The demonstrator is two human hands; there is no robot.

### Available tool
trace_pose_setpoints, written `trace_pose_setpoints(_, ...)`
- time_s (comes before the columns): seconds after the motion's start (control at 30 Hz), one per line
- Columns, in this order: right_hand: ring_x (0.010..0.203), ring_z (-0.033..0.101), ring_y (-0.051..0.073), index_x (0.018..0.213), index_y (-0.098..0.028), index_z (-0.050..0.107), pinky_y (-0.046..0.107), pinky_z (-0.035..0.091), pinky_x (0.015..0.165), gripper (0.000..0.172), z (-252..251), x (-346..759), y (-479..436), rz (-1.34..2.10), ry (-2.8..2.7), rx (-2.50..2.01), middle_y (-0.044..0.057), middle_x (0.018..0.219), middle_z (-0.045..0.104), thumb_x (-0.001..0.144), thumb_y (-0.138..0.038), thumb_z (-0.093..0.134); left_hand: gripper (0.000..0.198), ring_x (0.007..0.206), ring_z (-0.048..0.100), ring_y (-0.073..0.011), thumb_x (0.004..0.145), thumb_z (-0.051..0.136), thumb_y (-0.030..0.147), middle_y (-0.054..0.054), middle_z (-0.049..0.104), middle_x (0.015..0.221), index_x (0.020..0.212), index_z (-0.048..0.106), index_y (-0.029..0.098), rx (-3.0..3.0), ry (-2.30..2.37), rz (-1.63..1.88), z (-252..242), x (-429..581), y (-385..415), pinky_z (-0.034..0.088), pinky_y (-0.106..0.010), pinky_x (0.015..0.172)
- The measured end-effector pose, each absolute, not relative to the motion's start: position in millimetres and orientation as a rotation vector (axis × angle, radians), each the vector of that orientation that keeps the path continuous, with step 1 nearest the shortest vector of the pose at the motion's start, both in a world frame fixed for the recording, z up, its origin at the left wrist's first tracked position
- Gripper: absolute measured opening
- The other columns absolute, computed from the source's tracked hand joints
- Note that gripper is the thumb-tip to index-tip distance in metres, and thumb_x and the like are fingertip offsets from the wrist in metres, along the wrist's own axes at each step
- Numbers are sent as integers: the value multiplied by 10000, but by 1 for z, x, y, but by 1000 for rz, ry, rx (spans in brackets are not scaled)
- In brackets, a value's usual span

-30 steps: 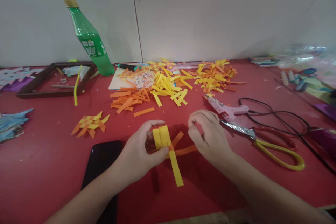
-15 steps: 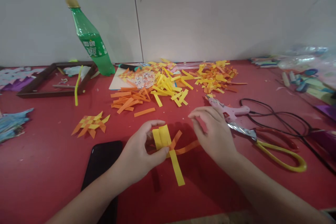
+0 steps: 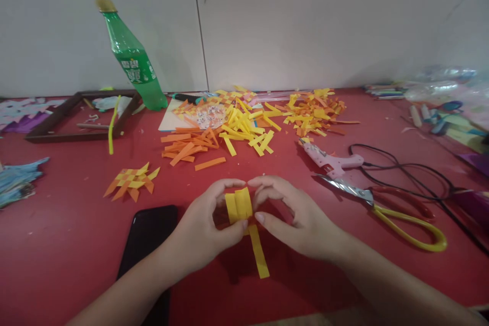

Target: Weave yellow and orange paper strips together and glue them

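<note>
Between my thumb and fingers, my left hand (image 3: 208, 221) grips a small bundle of folded and crossed paper strips (image 3: 239, 204). Its upper part is yellow, and one yellow strip (image 3: 259, 252) hangs down toward me. My right hand (image 3: 292, 216) is closed at the bundle's right edge, with fingers curled and thumb touching its side. The orange strips of the bundle are mostly hidden by my right fingers. A finished-looking woven piece (image 3: 133, 181) in orange and yellow lies left of my left hand.
Loose orange strips (image 3: 187, 146) and yellow strips (image 3: 242, 125) lie ahead. A black phone (image 3: 147, 244) is by my left forearm. Scissors (image 3: 405, 226), a pink glue gun (image 3: 330, 161) and its cable lie right. A green bottle (image 3: 135, 66) and a brown frame (image 3: 69, 137) stand back left.
My right hand has moved left and down from above the glue gun's tip to the bundle. The orange ends are now covered, and the hanging yellow strip has shifted slightly lower.
</note>
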State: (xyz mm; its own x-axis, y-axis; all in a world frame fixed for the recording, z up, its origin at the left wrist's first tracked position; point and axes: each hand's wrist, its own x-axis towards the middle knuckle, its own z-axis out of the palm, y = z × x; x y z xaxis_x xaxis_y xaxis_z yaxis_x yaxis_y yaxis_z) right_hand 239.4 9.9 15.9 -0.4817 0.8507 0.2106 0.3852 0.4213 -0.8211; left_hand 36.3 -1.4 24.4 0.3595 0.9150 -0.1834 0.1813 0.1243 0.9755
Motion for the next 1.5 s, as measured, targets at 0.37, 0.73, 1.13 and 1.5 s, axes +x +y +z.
trace_pose_setpoints(0.37, 910, 691, 167, 1216, -234, 496, 257, 587, 714, 477, 12, 234, 6, 1075, -1984, -1015, 46, 1038, 695, 760, -148, 608, 441, 956, 685, -200, 763, 666, 140, -36, 695, 1079, 1165, 503, 218, 1346, 1016, 708, 23, 36, -3, 542, -297, 822)
trace_pose_setpoints(0.73, 811, 659, 145, 1177, -250, 480, 309, 549, 778, 438, 10, 239, 11, 940, -1985, -1002, -14, 864, 665, 774, -89, 534, 522, 851, 674, -178, 739, 660, 135, 4, 691, 937, 1215, 468, 230, 1335, 1062, 682, 24, 35, -1, 524, -257, 696)
trace_pose_setpoints(1.13, 914, 545, 200, 864, -192, 602, 424, 447, 879, 181, 29, 247, 3, 304, -1968, -693, 60, 975, 585, 745, -70, 541, 315, 830, 633, -160, 767, 649, 210, 5, 641, 889, 1061, 536, 195, 1380, 1240, 754, 16, 36, 4, 507, -274, 753)
trace_pose_setpoints(1.5, 938, 563, 211, 867, -227, 680, 408, 498, 841, 92, 10, 233, 14, 230, -2105, -891, 46, 928, 647, 824, -148, 661, 322, 815, 652, -159, 772, 686, 228, 5, 667, 901, 1063, 547, 206, 1364, 1165, 776, 21, 36, 1, 515, -246, 706)
